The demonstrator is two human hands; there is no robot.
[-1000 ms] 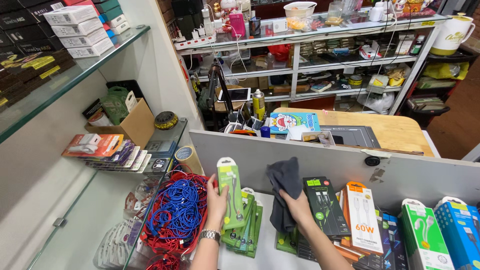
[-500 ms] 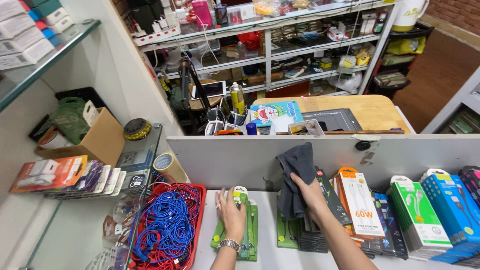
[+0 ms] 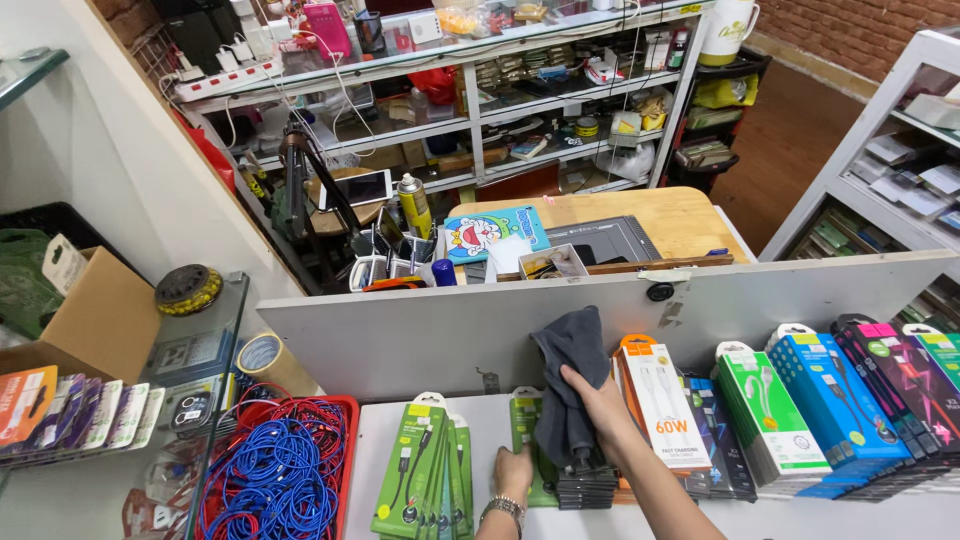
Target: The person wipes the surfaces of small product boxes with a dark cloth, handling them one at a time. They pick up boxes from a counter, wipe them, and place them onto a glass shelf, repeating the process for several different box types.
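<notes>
On the white counter point(image 3: 700, 515) by the grey partition point(image 3: 420, 335), both hands work the row of cable packs. R hand point(image 3: 598, 405) has fingers closed round a dark grey cloth point(image 3: 570, 390), pinching it mid-length; cloth hangs w/ its long axis near vertical, top end bunched against the partition, lower end draped onto black packs point(image 3: 590, 485) beneath.

Vs half a sec ago: L hand point(image 3: 513, 472) has let go of the green pack point(image 3: 412, 475) it was gripping upright. That pack now leans w/ the other green ones to its left, flat faces toward camera, long axis upright, tilted slightly right, hanger tab on top. L hand now lies flat, fingers loosely spread, holding nothing, resting on a green pack point(image 3: 528, 430) lying behind it. Cloth has shifted little. So, as I judge it, green stack looks put back, and wiping attention moves to the black packs.

Red tray point(image 3: 345, 440) of blue cables point(image 3: 275, 480) sits left, apart from both hands.
</notes>
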